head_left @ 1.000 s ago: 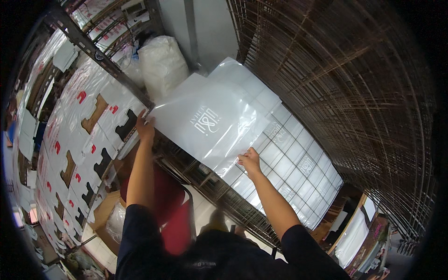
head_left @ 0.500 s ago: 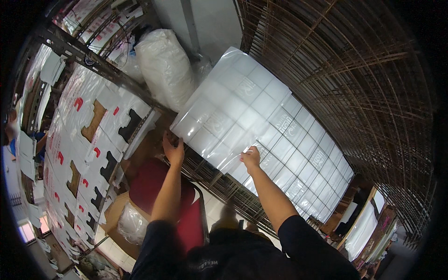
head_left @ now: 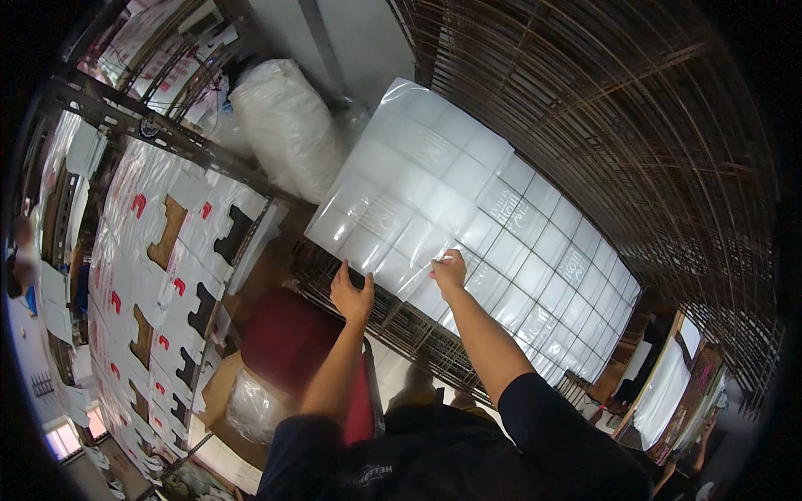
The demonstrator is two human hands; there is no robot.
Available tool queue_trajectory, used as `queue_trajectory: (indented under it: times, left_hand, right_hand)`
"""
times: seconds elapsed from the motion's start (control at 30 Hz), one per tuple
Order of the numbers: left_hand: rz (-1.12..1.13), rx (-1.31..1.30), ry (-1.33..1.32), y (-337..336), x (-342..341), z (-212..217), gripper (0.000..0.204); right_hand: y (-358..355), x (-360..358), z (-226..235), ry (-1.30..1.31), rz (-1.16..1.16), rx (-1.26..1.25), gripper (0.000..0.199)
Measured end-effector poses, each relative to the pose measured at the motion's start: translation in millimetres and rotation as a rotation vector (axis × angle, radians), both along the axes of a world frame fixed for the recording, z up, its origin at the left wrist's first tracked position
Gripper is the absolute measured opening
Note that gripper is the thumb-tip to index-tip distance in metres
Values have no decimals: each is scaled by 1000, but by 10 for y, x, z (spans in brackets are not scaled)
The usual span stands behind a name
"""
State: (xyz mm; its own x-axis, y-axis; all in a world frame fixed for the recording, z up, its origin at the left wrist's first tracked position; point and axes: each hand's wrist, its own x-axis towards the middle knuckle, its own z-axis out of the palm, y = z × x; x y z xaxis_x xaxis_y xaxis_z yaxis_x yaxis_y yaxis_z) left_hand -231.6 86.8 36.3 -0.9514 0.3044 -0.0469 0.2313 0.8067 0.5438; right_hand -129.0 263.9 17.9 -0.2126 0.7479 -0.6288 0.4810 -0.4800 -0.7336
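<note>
A broad layer of translucent plastic sheets [head_left: 535, 265], printed with white squares and lettering, lies over a wire rack [head_left: 401, 321] in front of me. On its far left part, a shiny clear plastic sheet [head_left: 409, 175] overlaps the others. My right hand [head_left: 449, 271] pinches the near edge of that sheet, thumb and fingertips together. My left hand [head_left: 352, 294] is by the near left edge of the same sheet, thumb and fingers apart; I cannot tell whether its fingertips touch the plastic.
Stacked wire racks [head_left: 618, 92] rise on the right. At left stand plastic-wrapped white printed stacks [head_left: 138, 284] behind a metal frame. A stuffed white plastic bag [head_left: 288, 125] sits at the back. A red chair [head_left: 288, 334] and an open cardboard box [head_left: 221, 388] are near my left arm.
My left hand has moved right along the sheet's near edge, closer to the right hand. My right hand keeps its pinch on the sheet. The view has shifted slightly.
</note>
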Motion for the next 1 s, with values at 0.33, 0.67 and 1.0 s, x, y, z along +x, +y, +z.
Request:
queue_trajectory:
  times: [0.33, 0.67, 1.0]
  left_hand:
    - [-34, 84, 11, -37, 284, 36, 62]
    - [4, 128, 5, -342, 575, 227, 63]
    - [-77, 99, 71, -575, 1305, 452, 64]
  right_hand:
    - [34, 19, -65, -51, 0, 9, 38]
    - [-12, 375, -194, -78, 138, 295, 42]
    - [53, 2821, 41, -90, 73, 420, 42]
